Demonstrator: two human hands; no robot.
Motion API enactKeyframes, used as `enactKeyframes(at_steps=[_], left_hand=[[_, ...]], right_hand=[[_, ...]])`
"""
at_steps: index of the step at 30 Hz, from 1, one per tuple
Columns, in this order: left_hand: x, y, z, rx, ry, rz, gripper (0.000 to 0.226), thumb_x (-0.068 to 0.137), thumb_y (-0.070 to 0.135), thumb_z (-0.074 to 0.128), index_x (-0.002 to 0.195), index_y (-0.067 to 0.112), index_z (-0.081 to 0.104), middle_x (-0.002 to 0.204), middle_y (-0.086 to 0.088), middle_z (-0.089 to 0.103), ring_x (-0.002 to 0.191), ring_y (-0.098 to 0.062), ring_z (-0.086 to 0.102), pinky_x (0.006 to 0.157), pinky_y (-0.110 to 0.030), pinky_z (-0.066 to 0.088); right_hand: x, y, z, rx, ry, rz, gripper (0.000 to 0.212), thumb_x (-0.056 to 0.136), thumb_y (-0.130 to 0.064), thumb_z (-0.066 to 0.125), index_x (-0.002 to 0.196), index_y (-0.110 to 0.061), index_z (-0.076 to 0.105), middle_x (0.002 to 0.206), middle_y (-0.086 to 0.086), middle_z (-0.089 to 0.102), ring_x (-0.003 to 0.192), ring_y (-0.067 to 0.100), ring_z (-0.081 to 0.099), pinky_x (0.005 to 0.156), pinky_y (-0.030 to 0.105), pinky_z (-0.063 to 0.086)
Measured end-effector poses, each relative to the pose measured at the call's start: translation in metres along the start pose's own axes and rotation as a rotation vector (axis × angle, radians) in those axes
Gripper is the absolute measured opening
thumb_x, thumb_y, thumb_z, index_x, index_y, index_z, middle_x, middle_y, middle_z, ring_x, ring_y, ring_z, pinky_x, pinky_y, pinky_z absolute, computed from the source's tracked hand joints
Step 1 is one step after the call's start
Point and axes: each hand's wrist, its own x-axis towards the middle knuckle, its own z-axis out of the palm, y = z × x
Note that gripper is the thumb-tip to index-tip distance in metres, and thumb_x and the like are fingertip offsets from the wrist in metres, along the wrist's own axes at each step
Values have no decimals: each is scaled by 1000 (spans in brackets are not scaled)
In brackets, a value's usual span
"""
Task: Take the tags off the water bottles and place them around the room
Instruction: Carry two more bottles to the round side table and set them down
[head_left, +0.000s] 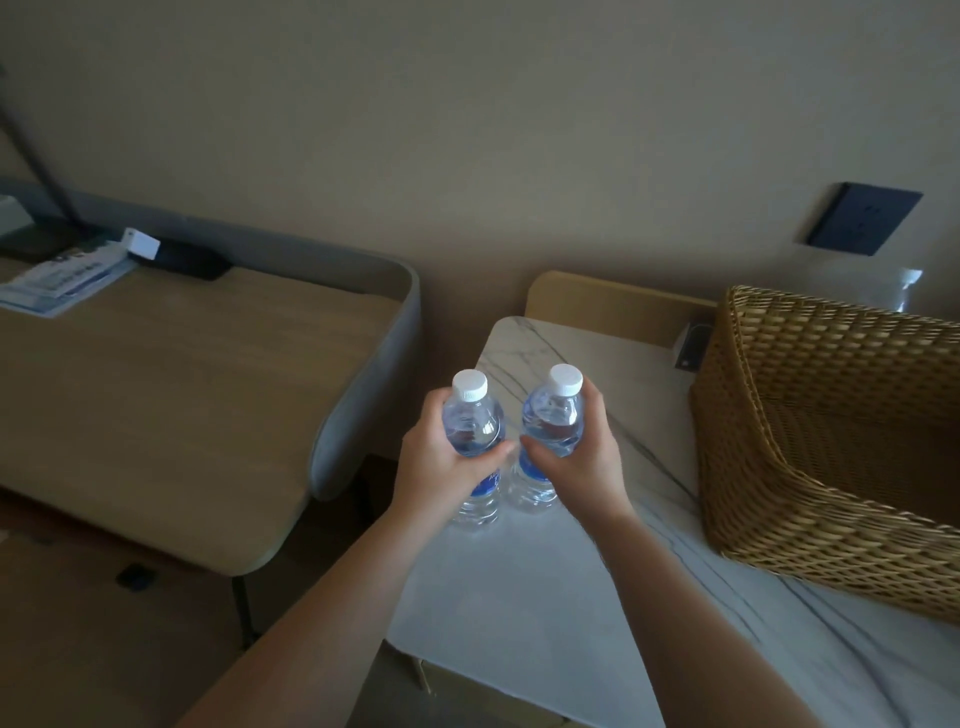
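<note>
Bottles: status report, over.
Left hand grips left bottle; right hand grips right bottle. Both upright, caps on, at marble table near edge. Basket to the right, clear.

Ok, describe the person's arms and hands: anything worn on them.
Both forearms are bare as far as the frame shows, with no sleeve in view. The left hand and right hand wear no gloves, and no ring, watch or bracelet is visible on them.
</note>
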Motion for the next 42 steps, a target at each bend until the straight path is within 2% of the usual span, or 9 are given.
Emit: enactKeyframes(at_steps=[5, 8, 12, 19, 24, 27, 30, 38, 42], left_hand=[[0, -13, -31, 8, 147, -47, 60, 59, 41, 86, 106, 41, 49, 95, 29, 61, 94, 19, 55, 75, -11, 47], [-5, -16, -60, -11, 261, -94, 59, 54, 52, 82, 103, 46, 49, 94, 30, 63, 91, 15, 58, 73, -10, 49], [-21, -26, -108, 25, 403, -155, 67, 52, 58, 80, 109, 38, 52, 95, 20, 66, 87, 10, 61, 65, -5, 44], [-87, -53, -212, 147, 692, -242, 59, 53, 62, 77, 101, 45, 47, 95, 35, 62, 84, 12, 61, 68, -14, 46], [-169, -76, -289, 189, 920, -355, 68, 54, 65, 78, 110, 38, 50, 96, 28, 66, 87, 11, 62, 74, -24, 54], [-232, -85, -334, 237, 1061, -430, 71, 52, 69, 76, 109, 37, 48, 96, 27, 62, 90, 9, 61, 75, -21, 53], [-302, -88, -375, 320, 1204, -501, 66, 53, 71, 73, 103, 38, 46, 90, 30, 59, 84, 10, 59, 70, -20, 52], [-497, -82, -462, 380, 1533, -730, 55, 59, 53, 82, 94, 28, 47, 87, 13, 65, 79, -6, 64, 71, -38, 56], [-576, -72, -491, 362, 1687, -812, 61, 58, 56, 78, 106, 31, 48, 95, 13, 66, 87, -10, 65, 78, -41, 55]], right_hand=[[-6, -7, 18, 51, -9, -28, 78, 71, -21, 81, 133, -31, 34, 125, -5, 55, 109, 15, 58, 81, 12, 49], [-6, -20, 40, 82, -99, -43, 76, 72, -22, 80, 133, -28, 34, 124, -3, 57, 109, 15, 60, 85, 20, 52], [-12, -43, 82, 151, -276, -96, 74, 74, -19, 78, 133, -24, 35, 119, -3, 60, 108, 11, 62, 92, 31, 53], [-57, -99, 189, 193, -612, -196, 71, 73, -24, 79, 122, -45, 33, 115, -20, 58, 107, -2, 59, 89, 20, 50], [-123, -138, 266, 234, -860, -289, 75, 73, -21, 79, 135, -27, 36, 126, -4, 56, 116, 11, 56, 99, 37, 49], [-181, -165, 312, 259, -1009, -348, 71, 73, -25, 78, 125, -48, 35, 121, -20, 55, 114, 2, 55, 97, 30, 48], [-251, -191, 354, 269, -1129, -432, 75, 73, -28, 78, 127, -45, 30, 113, -35, 48, 106, -13, 51, 88, 13, 42], [-459, -265, 426, 411, -1450, -566, 72, 73, -17, 80, 132, -23, 39, 113, -14, 57, 100, -6, 57, 81, 4, 42], [-550, -298, 444, 460, -1577, -629, 71, 72, -25, 80, 126, -38, 37, 108, -24, 58, 96, -12, 58, 75, 1, 41]])
